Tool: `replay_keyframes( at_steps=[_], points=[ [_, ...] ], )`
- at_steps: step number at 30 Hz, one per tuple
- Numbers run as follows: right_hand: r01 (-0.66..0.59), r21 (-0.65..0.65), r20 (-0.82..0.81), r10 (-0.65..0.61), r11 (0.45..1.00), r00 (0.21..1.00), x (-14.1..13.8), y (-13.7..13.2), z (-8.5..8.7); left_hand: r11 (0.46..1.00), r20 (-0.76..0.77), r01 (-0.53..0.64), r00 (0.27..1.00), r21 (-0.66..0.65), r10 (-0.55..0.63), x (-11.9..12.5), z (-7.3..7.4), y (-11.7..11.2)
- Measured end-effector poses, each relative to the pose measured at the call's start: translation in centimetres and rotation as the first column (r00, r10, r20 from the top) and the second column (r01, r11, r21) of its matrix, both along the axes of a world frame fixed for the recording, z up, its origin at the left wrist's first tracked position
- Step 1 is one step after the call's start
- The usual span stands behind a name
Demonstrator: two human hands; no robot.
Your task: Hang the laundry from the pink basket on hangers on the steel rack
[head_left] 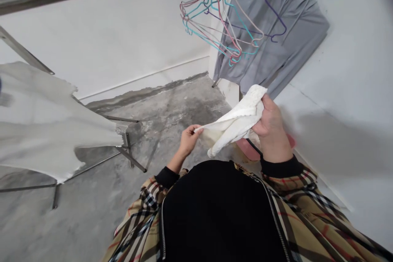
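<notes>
A small white cloth [238, 120] is stretched between both my hands at chest height. My right hand [272, 129] is closed round its bunched upper end. My left hand [188, 139] pinches its thin lower corner. Under the cloth and my right hand lies a pink basin [250, 151], mostly hidden. My plaid sleeves and black top fill the bottom of the view.
Several coloured wire hangers [221, 24] dangle from a rail ahead, beside a grey garment [276, 37] on the wall. A white garment [46, 123] hangs on a metal drying rack [132, 159] at left. Bare concrete floor lies between.
</notes>
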State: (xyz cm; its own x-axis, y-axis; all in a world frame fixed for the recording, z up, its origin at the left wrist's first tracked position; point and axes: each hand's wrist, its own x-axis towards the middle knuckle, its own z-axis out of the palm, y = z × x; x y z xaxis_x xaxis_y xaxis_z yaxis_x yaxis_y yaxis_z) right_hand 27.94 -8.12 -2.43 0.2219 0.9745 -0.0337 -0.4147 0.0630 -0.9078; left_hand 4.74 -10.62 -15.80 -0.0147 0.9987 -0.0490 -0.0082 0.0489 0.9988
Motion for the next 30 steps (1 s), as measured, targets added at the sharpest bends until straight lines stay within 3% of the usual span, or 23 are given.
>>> replay_keyframes(
  at_steps=[5, 11, 17, 24, 26, 28, 29, 30],
  points=[
    [-0.019, 0.022, 0.170, 0.015, 1.000, 0.985, 2.8, -0.2, -0.4, 0.962, -0.178, -0.227, 0.951, 0.148, 0.252, -5.7, 4.1, 3.2],
    [-0.075, -0.029, 0.445, 0.080, 0.997, 0.892, 4.8, -0.3, -3.3, 0.893, -0.212, -0.274, 0.907, 0.356, 0.363, -8.2, 7.6, 4.4],
    [-0.166, -0.029, 0.496, 0.158, 0.986, 0.854, 5.5, -1.2, -4.0, 0.863, -0.136, -0.304, 0.913, 0.405, 0.385, -8.2, 8.5, 4.8],
    [-0.248, 0.011, 0.616, 0.189, 0.969, 0.765, 5.3, -3.0, -3.6, 0.792, -0.005, -0.448, 0.869, 0.416, 0.494, -7.3, 8.7, 5.2],
    [-0.442, 0.008, 0.643, 0.333, 0.897, 0.689, 5.1, -3.7, -3.5, 0.792, 0.073, -0.451, 0.883, 0.411, 0.464, -6.4, 8.7, 5.1],
    [-0.694, -0.041, 0.658, 0.542, 0.719, 0.523, 4.7, -4.1, -3.3, 0.828, 0.140, -0.392, 0.919, 0.400, 0.368, -5.3, 8.8, 4.8],
    [-0.778, -0.070, 0.654, 0.617, 0.625, 0.437, 4.4, -4.2, -3.1, 0.854, 0.159, -0.341, 0.940, 0.392, 0.302, -4.8, 8.9, 4.6],
    [-0.818, -0.088, 0.646, 0.657, 0.568, 0.387, 4.1, -4.2, -3.0, 0.882, 0.166, -0.277, 0.959, 0.382, 0.230, -4.2, 8.9, 4.4]
  ],
)
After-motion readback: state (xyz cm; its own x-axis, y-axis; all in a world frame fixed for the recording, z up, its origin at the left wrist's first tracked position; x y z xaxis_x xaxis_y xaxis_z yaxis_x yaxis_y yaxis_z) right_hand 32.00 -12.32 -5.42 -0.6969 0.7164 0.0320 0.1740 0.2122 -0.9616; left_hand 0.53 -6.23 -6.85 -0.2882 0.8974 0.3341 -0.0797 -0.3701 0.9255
